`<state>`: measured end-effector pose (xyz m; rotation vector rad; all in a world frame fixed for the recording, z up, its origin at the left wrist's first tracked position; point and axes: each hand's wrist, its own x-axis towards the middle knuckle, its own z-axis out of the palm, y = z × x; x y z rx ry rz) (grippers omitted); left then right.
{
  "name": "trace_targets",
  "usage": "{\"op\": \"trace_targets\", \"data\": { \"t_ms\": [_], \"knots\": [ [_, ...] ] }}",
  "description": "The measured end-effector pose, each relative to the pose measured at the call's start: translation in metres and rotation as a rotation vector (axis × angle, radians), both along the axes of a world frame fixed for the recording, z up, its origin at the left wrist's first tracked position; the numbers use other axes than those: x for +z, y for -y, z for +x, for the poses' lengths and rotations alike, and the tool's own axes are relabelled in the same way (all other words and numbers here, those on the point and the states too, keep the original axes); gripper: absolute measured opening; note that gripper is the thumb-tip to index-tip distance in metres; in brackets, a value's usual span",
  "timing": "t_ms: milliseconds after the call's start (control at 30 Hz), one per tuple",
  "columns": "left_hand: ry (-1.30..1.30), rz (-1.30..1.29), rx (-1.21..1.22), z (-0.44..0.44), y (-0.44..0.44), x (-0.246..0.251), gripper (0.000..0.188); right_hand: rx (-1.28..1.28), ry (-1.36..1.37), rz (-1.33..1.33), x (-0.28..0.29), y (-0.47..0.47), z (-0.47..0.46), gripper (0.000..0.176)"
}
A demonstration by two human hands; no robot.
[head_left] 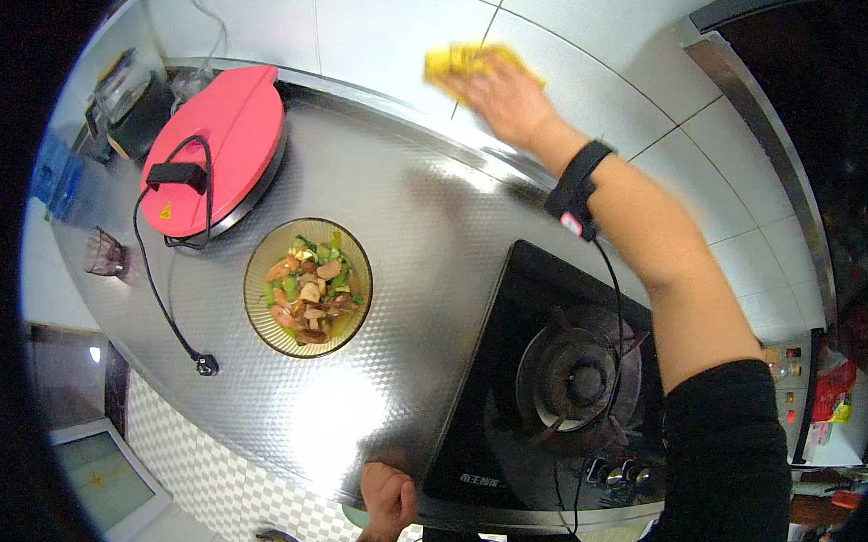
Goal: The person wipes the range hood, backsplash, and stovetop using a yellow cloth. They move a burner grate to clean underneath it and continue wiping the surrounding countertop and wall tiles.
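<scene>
Against the white wall tiles, my right hand (503,96) presses a yellow cloth (462,61), blurred by motion, with the arm stretched out over the gas stove (495,383). A dark strap with a cable circles the right wrist. Down at the counter's front edge, left of the stove, rests my left hand (389,493) with its fingers curled; no object shows in it. On the patterned metal counter (405,272) stands a ribbed glass bowl (251,292) holding greens, meat and other cooked pieces.
A pink electric griddle (221,135) lies at the back left, its cord and plug (206,364) trailing over the counter. A small glass (106,254) stands near the left edge, and a dark glass-lidded jug (130,102) behind it. A range hood edge (773,116) runs along the right.
</scene>
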<state>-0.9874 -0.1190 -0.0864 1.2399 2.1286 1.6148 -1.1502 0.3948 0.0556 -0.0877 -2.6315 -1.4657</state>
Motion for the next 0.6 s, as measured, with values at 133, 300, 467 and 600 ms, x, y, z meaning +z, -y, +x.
{"op": "trace_targets", "data": {
  "t_ms": [133, 300, 467, 600],
  "knots": [
    [-0.031, -0.004, 0.031, 0.000, -0.003, 0.003, 0.012, 0.062, 0.324, -0.212, -0.042, -0.006, 0.029, 0.056],
    [-0.049, -0.032, 0.021, -0.002, -0.003, 0.006, 0.013, 0.137, 0.115, -0.224, -0.007, -0.012, -0.001, 0.054],
    [-0.022, -0.023, 0.004, -0.001, -0.002, 0.004, 0.013, 0.294, -0.206, -0.223, -0.021, 0.004, -0.051, 0.053],
    [-0.021, -0.029, 0.022, 0.000, -0.003, 0.004, 0.012, 0.153, 0.058, -0.394, -0.069, 0.012, -0.038, 0.046]
  ]
}}
